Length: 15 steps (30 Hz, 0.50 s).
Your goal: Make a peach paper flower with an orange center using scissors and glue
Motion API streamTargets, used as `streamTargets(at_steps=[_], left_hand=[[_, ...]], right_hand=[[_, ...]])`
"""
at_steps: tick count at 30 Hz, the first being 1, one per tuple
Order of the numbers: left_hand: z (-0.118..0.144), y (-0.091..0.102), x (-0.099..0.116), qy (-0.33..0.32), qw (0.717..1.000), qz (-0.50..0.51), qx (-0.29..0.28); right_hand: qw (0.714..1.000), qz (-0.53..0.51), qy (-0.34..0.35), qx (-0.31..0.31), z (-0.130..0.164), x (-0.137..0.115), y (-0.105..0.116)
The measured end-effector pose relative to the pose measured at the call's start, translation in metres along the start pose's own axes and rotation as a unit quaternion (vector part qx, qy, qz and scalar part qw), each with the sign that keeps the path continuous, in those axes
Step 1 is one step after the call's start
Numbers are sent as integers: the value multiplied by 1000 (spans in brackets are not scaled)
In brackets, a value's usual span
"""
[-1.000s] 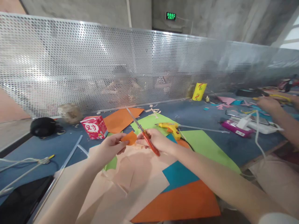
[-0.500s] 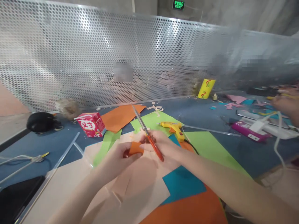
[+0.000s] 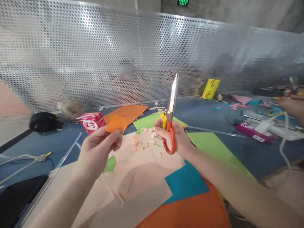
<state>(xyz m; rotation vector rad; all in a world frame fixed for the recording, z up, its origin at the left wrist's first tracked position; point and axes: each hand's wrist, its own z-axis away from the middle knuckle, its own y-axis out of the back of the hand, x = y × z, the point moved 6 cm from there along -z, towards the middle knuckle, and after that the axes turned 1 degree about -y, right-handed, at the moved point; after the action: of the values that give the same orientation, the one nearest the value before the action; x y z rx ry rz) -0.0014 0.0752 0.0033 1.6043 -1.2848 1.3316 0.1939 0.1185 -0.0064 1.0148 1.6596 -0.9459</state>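
My left hand [image 3: 101, 144] pinches a small orange piece of paper [image 3: 117, 123] between thumb and fingers, raised above the table. A pair of scissors [image 3: 170, 126] with red handles is in my right hand [image 3: 177, 136], blades pointing up and away. Between the two hands, a pale, flower-like paper cutout [image 3: 144, 139] with notched edges lies on large pale sheets [image 3: 135, 190]. Just behind the right hand is a yellow glue gun [image 3: 164, 117], mostly hidden by that hand and the scissors.
Blue paper [image 3: 186, 182], orange paper [image 3: 190, 210] and green paper [image 3: 213, 148] overlap on the table. A red box [image 3: 92, 122] stands at left, beside a black pouch [image 3: 44, 122]. At right lie a purple power strip [image 3: 255, 131] and another person's hand [image 3: 293, 106]. A perforated metal screen [image 3: 95, 57] runs behind.
The hands have moved apart. My left hand has lifted the orange paper leftward, and the scissors have swung from lying across the right hand to upright. The pale cutout is now uncovered.
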Motion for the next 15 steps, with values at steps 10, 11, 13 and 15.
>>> streamTargets(at_steps=[10,11,13,15], left_hand=[[4,-1,9,-6,995,98,-1],[6,-2,11,-15,995,96,-5],[11,-3,15,-22,995,96,2],[16,-4,19,-17,995,95,20]], right_hand=[[989,85,-36,-113,7,19,-15],[987,96,-37,-125,9,21,-17],[983,105,-54,-138,15,27,-19],[982,105,-68,-144,21,32,-22]])
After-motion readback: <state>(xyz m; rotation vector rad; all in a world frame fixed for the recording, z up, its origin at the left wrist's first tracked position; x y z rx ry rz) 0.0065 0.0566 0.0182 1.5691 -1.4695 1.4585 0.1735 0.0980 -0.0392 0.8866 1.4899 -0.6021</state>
